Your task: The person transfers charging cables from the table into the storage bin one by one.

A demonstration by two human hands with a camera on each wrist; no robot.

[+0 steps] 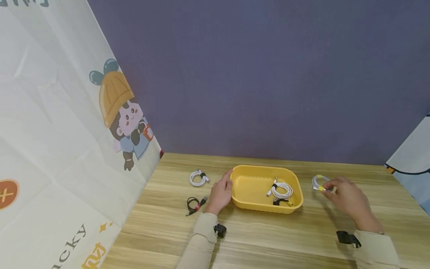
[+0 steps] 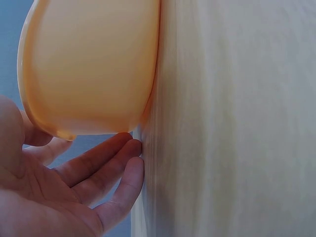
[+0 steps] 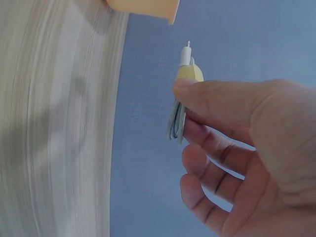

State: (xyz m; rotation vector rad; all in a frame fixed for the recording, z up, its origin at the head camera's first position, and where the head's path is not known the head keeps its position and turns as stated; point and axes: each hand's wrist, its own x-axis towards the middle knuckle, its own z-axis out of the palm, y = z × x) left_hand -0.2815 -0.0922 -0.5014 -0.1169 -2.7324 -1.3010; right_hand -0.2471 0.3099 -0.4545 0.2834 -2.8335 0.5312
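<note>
My right hand point(image 1: 349, 198) pinches a coiled white charging cable point(image 3: 177, 118) between thumb and fingers, above the table to the right of a yellow plastic bin point(image 1: 255, 207). Yellow ties bind the coil, and a white plug with a metal tip sticks out past them. My left hand point(image 1: 220, 192) touches the bin's left end, its fingers loosely extended along the outside of the wall. Inside the bin, toward the right, lie a white coiled cable point(image 1: 284, 191) with a black tie and a small black cable point(image 1: 277, 202) with a yellow part.
Left of the bin on the wooden table point(image 1: 268, 239) lie another white coiled cable point(image 1: 198, 179) and a black USB cable point(image 1: 193, 205) with a red tie. A dark blue-grey panel point(image 1: 255, 82) stands behind the table, and a printed white sheet point(image 1: 60, 123) hangs at left.
</note>
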